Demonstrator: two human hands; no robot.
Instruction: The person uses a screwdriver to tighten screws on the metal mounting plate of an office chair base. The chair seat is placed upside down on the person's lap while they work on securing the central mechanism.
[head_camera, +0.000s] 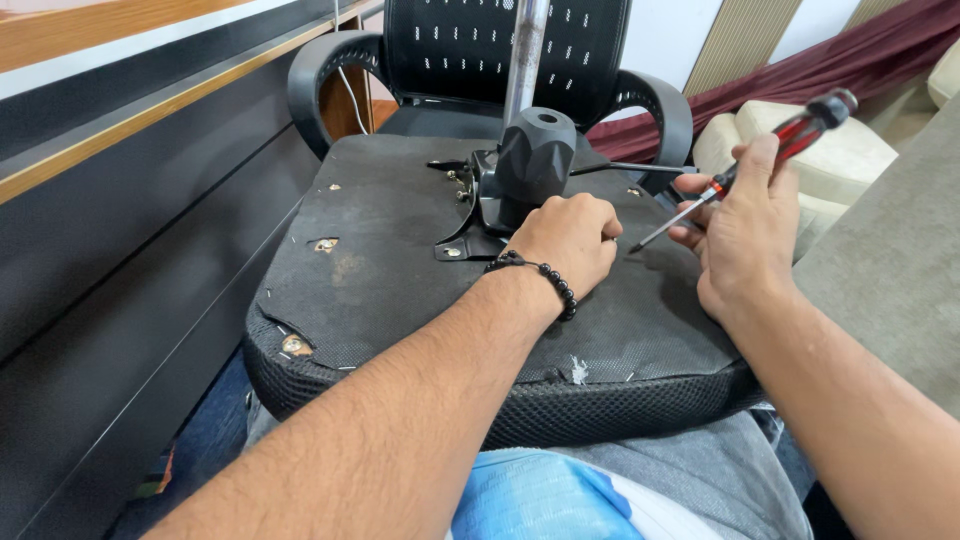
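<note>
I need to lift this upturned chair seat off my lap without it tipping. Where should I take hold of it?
Probably at the black mechanism housing around the metal column, from above: it stands bolted at the middle of the seat underside, so the weight should hang evenly. The left hand already rests beside it; the right hand holds the screwdriver.

The screwdriver (770, 155) has a red and black handle with a silver shaft. The upturned seat base (400, 270) is dull black, edged in black mesh. The bracelet (545, 275) is of black beads; the cushions (840, 160) are cream.
</note>
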